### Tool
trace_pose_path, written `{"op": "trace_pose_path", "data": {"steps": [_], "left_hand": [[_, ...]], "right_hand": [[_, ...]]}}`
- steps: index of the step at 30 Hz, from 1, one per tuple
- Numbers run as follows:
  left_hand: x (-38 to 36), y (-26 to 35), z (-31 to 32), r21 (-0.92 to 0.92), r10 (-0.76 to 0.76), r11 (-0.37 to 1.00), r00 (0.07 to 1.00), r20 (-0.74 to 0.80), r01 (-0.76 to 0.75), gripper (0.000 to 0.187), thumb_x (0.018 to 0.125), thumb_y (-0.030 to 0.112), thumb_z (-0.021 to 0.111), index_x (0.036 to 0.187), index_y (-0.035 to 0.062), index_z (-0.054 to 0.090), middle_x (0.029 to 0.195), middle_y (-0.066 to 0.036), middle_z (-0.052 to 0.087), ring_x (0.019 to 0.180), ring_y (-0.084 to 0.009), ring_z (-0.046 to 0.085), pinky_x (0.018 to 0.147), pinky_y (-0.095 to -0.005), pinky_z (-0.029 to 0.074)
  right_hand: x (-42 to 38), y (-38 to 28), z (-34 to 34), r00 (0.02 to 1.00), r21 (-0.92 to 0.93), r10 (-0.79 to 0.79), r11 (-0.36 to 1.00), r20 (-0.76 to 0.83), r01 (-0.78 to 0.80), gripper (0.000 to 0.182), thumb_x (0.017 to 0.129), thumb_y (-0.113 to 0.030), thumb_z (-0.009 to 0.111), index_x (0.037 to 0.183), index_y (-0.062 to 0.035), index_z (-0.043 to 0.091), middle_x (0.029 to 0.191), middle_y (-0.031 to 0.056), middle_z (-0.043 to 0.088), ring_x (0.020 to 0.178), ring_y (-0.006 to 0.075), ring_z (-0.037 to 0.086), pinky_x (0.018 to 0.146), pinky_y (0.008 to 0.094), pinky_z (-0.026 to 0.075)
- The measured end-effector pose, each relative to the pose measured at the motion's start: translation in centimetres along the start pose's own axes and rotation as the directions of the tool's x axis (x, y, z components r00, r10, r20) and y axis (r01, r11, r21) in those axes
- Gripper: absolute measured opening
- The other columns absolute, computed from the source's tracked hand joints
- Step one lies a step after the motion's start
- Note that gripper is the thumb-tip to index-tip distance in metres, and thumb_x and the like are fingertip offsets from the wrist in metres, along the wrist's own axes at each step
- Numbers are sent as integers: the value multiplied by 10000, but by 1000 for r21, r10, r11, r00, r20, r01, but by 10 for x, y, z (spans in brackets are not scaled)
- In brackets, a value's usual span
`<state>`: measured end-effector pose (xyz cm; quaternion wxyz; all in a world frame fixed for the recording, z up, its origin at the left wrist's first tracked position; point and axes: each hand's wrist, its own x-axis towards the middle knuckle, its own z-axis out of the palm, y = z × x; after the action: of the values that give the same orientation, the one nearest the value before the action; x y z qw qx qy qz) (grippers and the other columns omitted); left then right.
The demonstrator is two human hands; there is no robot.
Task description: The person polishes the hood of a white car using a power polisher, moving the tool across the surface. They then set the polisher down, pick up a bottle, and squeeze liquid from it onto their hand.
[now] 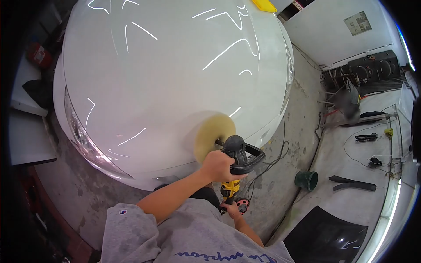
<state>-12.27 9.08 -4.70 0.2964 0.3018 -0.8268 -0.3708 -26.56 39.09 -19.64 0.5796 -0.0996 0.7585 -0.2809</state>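
Observation:
A yellow-and-black rotary polisher (230, 188) is held in both hands at the front of a white car hood (166, 87). My left hand (219, 167) is closed around the black loop handle by the polisher's head. Lower down, my right hand (232, 210) grips the rear end of the polisher's body, its fingers partly hidden. The round cream polishing pad (214, 138) stands tilted at the hood's front edge and overlaps the white paint in this view. Bright light reflections streak the hood.
A black cable (274, 164) curls over the concrete floor beside the car. A green bucket (306, 180) stands to the right, near a black panel (329, 236). A red-and-black round object (242, 205) lies by my right hand. Something yellow (264, 5) rests at the hood's far right.

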Motion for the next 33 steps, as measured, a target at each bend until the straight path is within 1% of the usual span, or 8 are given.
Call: {"op": "trace_pose_path", "data": {"steps": [2,10,18,19,24,28,31,33], "left_hand": [[-14,-4,-15,15,23,1000,995,-94,-22,582,639,629,692,490,79,574,468,-78,515,470,-261,545,483,-350,432],[-58,-15,-80,51,76,996,975,-208,-67,396,599,451,805,554,116,600,513,-24,522,475,-215,530,490,-328,402],[-47,-12,-65,41,71,997,961,-266,-63,418,579,411,820,523,111,534,503,-34,491,460,-231,507,481,-334,385],[-38,-9,-57,45,60,998,970,-236,-51,425,582,437,811,522,112,544,505,-35,502,465,-232,513,484,-333,392],[17,-17,-12,-17,41,999,997,-62,-42,578,641,627,694,499,82,568,482,-65,534,471,-256,565,475,-360,440],[60,-8,22,-18,-12,1000,997,79,14,635,647,688,641,518,68,594,495,-86,553,484,-268,583,485,-370,457],[76,-5,35,23,-35,999,982,186,32,663,658,733,595,535,82,619,493,-87,558,488,-273,581,496,-346,462],[75,-3,37,30,-40,999,978,204,35,661,658,731,597,533,82,619,495,-89,560,490,-273,582,498,-345,463]], "right_hand": [[2,-6,8,1000,-49,10,999,13,-9,177,657,-83,738,789,-41,628,747,12,609,675,133,561,646,284,441],[15,-36,33,999,-301,-24,953,42,36,222,655,-161,768,796,-38,648,760,31,633,709,140,581,690,297,462],[19,-33,25,1000,-264,16,965,26,-8,262,658,-159,767,850,-16,661,747,35,624,692,142,580,667,297,464],[18,-34,19,997,-231,77,970,-4,-76,257,659,-155,765,842,-13,653,740,35,620,682,144,576,654,298,460],[8,-35,-5,996,-138,9,990,-88,-21,203,672,-125,747,800,-30,622,720,27,603,651,139,560,623,286,442],[-1,-42,-22,994,-78,39,996,-105,-48,146,715,-85,693,819,-9,625,796,58,629,747,167,599,699,305,461],[-3,-42,-22,980,121,148,984,-132,-132,153,696,-84,711,808,-35,619,754,31,608,683,155,580,643,304,451],[-4,-30,-22,991,-41,-61,998,-115,57,153,692,-71,709,811,-35,619,759,26,604,689,154,580,651,302,449]]}}
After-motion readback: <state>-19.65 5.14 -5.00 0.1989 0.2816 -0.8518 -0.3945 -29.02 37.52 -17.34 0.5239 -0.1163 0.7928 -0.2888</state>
